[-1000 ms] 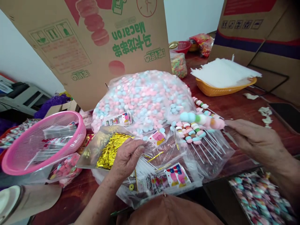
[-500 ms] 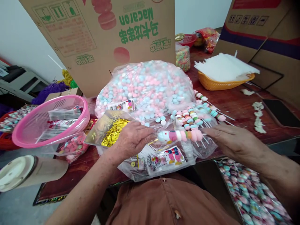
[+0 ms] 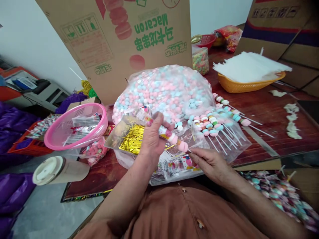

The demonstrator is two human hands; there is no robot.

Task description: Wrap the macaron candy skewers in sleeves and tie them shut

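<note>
A marshmallow skewer (image 3: 182, 146) slants across the middle, its pink end toward my right hand. Its upper part lies in a clear printed wrapper (image 3: 144, 117), and how far the wrapper reaches is partly hidden by my fingers. My left hand (image 3: 153, 136) is closed around the wrapped part. My right hand (image 3: 211, 164) pinches the stick at the lower end. Below them, a stack of printed wrappers (image 3: 174, 166) lies on clear plastic. Gold twist ties (image 3: 131, 138) fill an open bag left of my left hand. Finished-looking skewers (image 3: 209, 124) lie on plastic to the right.
Behind stands a big clear bag of marshmallows (image 3: 164, 89) before a cardboard box (image 3: 149, 59). At left are a pink basket (image 3: 50, 141) and a lidded cup (image 3: 72, 171). White sticks (image 3: 251, 66) fill a yellow basket (image 3: 239, 87). Bagged skewers (image 3: 271, 194) sit low right.
The view has swung left. My left hand has risen and turned, and the skewer now tilts with its printed wrapper showing beyond that hand. My right hand has moved inward, pinching the stick.
</note>
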